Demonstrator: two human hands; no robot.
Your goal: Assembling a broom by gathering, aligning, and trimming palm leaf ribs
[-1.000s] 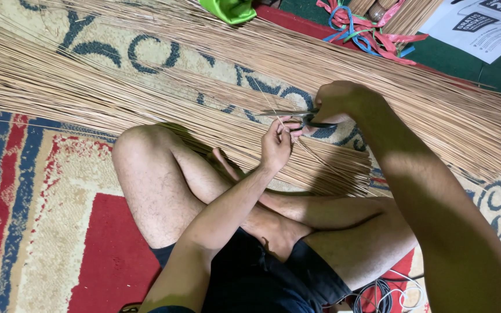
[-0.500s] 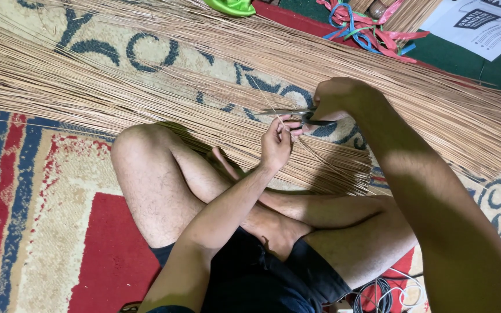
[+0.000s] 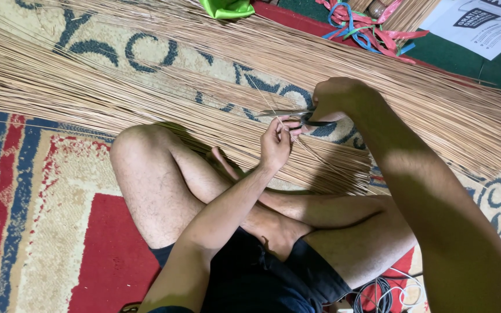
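Scissors (image 3: 297,115) and both hands in unchanged positions, same grip.

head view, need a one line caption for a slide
Seated cross-legged on a patterned rug, left hand pinches thin sticks while right hand holds scissors to them.

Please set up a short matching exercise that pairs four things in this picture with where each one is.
Things:
1. scissors
2. green cloth
3. white printed sheet
4. coiled cable

Places:
A. top right corner, on the dark green floor
B. bottom edge, beside the crossed legs
C. in the right hand, just above the left hand
D. top edge, beyond the long thin sticks

Pairs: 1-C, 2-D, 3-A, 4-B
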